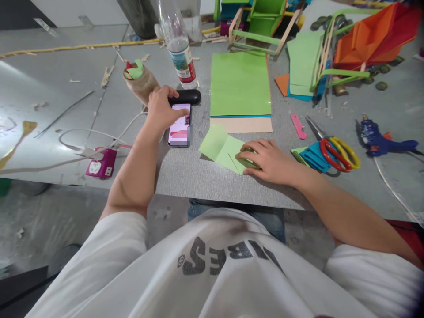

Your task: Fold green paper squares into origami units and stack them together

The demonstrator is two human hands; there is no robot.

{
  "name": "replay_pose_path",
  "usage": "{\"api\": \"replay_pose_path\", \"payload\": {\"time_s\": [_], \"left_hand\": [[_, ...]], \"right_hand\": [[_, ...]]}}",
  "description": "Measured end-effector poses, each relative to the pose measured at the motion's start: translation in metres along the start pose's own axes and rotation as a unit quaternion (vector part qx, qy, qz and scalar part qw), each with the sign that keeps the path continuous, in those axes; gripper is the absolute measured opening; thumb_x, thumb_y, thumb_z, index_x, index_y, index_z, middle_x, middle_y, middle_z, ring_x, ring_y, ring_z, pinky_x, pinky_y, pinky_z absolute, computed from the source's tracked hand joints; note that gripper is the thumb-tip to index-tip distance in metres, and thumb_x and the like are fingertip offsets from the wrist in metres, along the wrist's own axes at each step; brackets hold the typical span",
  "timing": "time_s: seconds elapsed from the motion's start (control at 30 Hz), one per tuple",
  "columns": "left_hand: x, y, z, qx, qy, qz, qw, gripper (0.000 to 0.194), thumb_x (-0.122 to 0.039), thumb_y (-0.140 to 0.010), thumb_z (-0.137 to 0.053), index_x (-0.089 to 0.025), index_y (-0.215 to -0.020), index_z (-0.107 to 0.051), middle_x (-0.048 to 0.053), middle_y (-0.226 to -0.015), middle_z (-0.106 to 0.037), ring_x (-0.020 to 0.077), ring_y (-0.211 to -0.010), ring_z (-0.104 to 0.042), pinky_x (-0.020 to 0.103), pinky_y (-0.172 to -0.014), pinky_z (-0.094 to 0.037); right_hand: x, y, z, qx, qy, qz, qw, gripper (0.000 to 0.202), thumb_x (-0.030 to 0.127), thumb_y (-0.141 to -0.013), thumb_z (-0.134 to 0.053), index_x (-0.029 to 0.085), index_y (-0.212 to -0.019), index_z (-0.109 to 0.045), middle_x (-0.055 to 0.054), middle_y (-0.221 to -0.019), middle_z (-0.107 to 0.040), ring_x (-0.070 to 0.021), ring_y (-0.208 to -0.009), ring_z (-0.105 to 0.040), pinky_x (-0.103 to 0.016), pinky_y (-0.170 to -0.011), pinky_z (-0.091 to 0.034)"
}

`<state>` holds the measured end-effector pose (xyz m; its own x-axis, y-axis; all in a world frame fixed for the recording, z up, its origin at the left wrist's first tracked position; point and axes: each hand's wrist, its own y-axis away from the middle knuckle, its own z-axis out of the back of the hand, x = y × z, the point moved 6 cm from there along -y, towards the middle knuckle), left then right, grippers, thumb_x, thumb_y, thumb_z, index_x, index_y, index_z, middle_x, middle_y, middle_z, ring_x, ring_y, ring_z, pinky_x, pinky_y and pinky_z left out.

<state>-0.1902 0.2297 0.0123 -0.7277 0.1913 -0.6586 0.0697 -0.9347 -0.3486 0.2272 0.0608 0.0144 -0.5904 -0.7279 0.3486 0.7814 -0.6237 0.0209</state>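
Note:
My left hand is over a smartphone with a lit screen. Its thumb is stretched across the upper part of the screen, while the fingers rest by a black oblong case just behind the phone. On a creased piece of light green paper lies my right hand, fingers apart and pressing down on its right part. The paper's left part is folded up along a crease, and a slanting line or slit shows near my fingertips. My right hand covers the rest of the sheet.
Coloured sheets are stacked behind the paper. Scissors lie on blue pieces at right, near a pink cutter and a blue glue gun. A plastic bottle stands behind the case. A purple power socket with cables sits left.

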Motion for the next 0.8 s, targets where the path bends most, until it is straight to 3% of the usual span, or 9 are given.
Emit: {"api": "replay_pose_path", "payload": {"time_s": [0.13, 0.3, 0.4, 0.6, 0.8], "left_hand": [[0.010, -0.014, 0.003, -0.012, 0.090, -0.066, 0.994, 0.050, -0.025, -0.069, -0.116, -0.018, -0.098, -0.076, -0.001, -0.101, -0.068, 0.0160, -0.103, -0.055, 0.050, -0.106, -0.053], [0.020, -0.025, 0.008, 0.012, 0.119, -0.081, 0.990, 0.050, -0.027, -0.070, -0.116, -0.019, -0.098, -0.075, -0.005, -0.097, -0.065, 0.0096, -0.091, -0.048, 0.040, -0.092, -0.048], [0.009, -0.016, 0.014, 0.046, 0.071, -0.053, 0.995, 0.051, -0.026, -0.068, -0.116, -0.022, -0.098, -0.074, -0.003, -0.098, -0.067, 0.0134, -0.094, -0.055, 0.042, -0.094, -0.053], [-0.029, 0.014, 0.024, 0.080, -0.046, 0.022, 0.995, 0.050, -0.015, -0.069, -0.106, -0.028, -0.103, -0.071, 0.008, -0.113, -0.074, 0.0334, -0.117, -0.071, 0.056, -0.108, -0.063], [-0.042, 0.023, 0.025, 0.100, -0.094, 0.061, 0.989, 0.043, -0.014, -0.078, -0.097, -0.026, -0.109, -0.070, 0.010, -0.122, -0.074, 0.0345, -0.120, -0.071, 0.061, -0.118, -0.062]], "right_hand": [[0.000, 0.000, -0.001, 0.003, 0.003, -0.004, 1.000, 0.051, 0.054, -0.124, -0.069, 0.029, -0.167, -0.079, -0.021, -0.162, -0.076, -0.0465, -0.145, -0.066, -0.061, -0.119, -0.047], [0.000, 0.001, -0.002, 0.003, 0.021, -0.002, 1.000, 0.052, 0.050, -0.122, -0.072, 0.031, -0.171, -0.077, -0.021, -0.163, -0.076, -0.0469, -0.145, -0.066, -0.061, -0.120, -0.046], [0.000, 0.004, -0.002, 0.001, 0.030, -0.003, 1.000, 0.052, 0.047, -0.122, -0.072, 0.031, -0.171, -0.076, -0.020, -0.162, -0.077, -0.0461, -0.143, -0.066, -0.060, -0.119, -0.046], [0.002, 0.010, -0.002, -0.001, 0.021, 0.005, 1.000, 0.048, 0.048, -0.126, -0.065, 0.031, -0.170, -0.075, -0.019, -0.159, -0.077, -0.0440, -0.141, -0.065, -0.059, -0.117, -0.048], [0.004, 0.014, -0.005, 0.010, 0.022, -0.001, 1.000, 0.047, 0.044, -0.124, -0.067, 0.029, -0.168, -0.078, -0.021, -0.162, -0.076, -0.0450, -0.140, -0.066, -0.061, -0.118, -0.050]]}}
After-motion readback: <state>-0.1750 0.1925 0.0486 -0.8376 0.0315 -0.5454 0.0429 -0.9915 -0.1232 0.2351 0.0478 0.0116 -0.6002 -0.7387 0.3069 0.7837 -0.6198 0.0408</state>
